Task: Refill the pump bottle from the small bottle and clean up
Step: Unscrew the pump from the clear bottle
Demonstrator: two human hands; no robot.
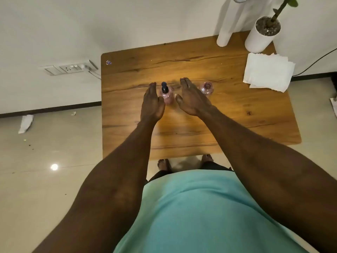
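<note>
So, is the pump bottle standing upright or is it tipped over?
Upright. The pump bottle stands on the table with its dark pump head pointing up, between the open left hand and right hand.

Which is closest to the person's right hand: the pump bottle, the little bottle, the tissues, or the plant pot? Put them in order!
From the right hand:
1. Small bottle, just beyond it on its right. The pump bottle, on its left between both hands, is about as near; too close to call.
2. Tissues, at the table's right edge.
3. Plant pot, far right corner.
</note>
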